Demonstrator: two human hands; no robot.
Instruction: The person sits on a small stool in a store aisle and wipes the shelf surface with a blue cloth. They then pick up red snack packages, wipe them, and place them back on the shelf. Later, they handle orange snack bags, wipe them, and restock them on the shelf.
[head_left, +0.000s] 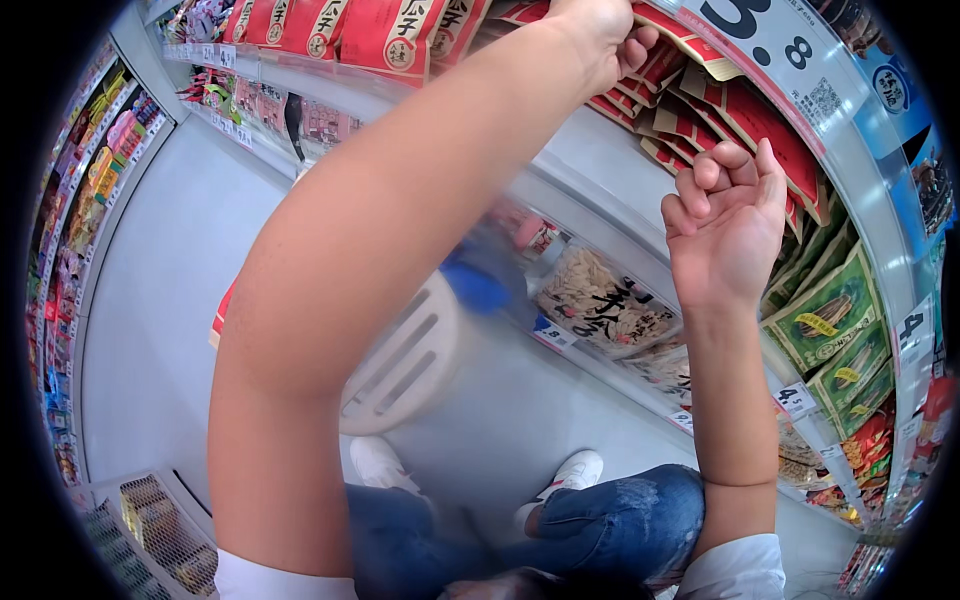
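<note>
My left hand (600, 37) reaches to the top of the view, at a shelf with red seed packets (750, 112); its fingers are partly hidden, so what it grips cannot be told. My right hand (724, 217) is palm up with curled fingers apart, in front of the same shelf and holding nothing. Beside its wrist, to the right, stand green seed packets (821, 315). More red packets (386, 34) stand upright at the upper left of my left forearm. A white plastic stool (420, 360) with slots shows below that forearm, partly covered by it.
Clear bags of pale snacks (600, 300) lie on a lower shelf with price tags (555, 332). Another snack shelf (97, 180) runs along the left. A wire mesh basket (161, 525) of packets is at the lower left. My shoes (379, 461) are on the grey floor.
</note>
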